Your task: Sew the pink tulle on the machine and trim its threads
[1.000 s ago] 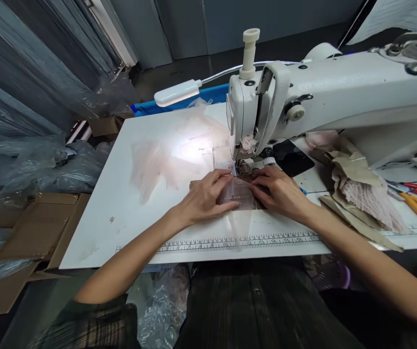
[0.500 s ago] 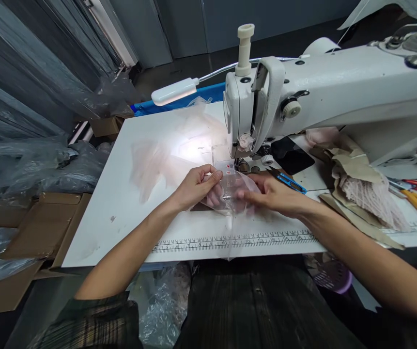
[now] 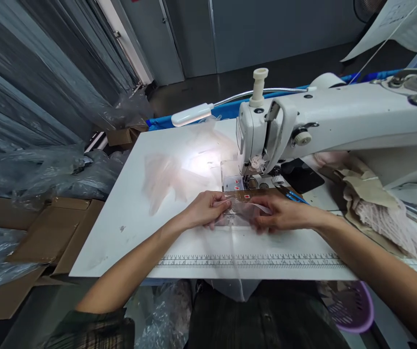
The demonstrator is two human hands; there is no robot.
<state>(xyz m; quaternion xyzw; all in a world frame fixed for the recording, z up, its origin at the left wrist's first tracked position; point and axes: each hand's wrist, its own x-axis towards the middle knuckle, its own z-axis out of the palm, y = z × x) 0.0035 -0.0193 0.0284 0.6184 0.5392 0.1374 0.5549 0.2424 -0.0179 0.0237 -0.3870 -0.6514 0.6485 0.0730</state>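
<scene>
A small piece of sheer, see-through fabric (image 3: pixel 238 213) is held just above the white sewing table (image 3: pixel 131 218), in front of the needle area of the white sewing machine (image 3: pixel 302 131). My left hand (image 3: pixel 207 210) pinches its left edge with closed fingers. Gripping the right edge, my right hand (image 3: pixel 280 212) is also closed. A thin strip of the fabric hangs down over the printed ruler (image 3: pixel 252 263) at the table's front edge.
A pile of pale pink sheer fabric (image 3: pixel 174 167) lies lit by the gooseneck lamp (image 3: pixel 192 114). Blue snips (image 3: pixel 292 196) lie right of the needle. Beige and pink cloth scraps (image 3: pixel 378 203) sit at the right. Cardboard boxes (image 3: pixel 48 232) and plastic sheeting fill the left; a purple basket (image 3: pixel 353 308) is below.
Both hands drew the sheer piece back from the needle toward me and lifted it off the table. The view tilted up and shifted left.
</scene>
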